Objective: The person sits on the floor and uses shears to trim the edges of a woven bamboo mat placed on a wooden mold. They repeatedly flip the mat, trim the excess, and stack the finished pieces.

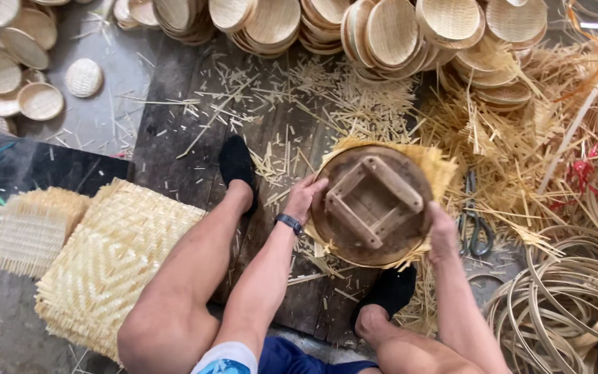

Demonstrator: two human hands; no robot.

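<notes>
Hands on mould: left hand and right hand grip the round wooden form rim, pressing it onto the woven mat on the floor between my feet. Advice: keep pressure even, form centred.

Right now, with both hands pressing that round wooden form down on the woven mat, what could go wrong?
The left hand and right hand grip the rim of the round wooden form, right where stiff strip ends of the woven mat stick out, so splinters or pinched fingers seem possible. The scissors lie close beside the right hand and could be knocked or grabbed badly. Loose offcuts litter the wooden board underfoot, so a foot might slip.
</notes>
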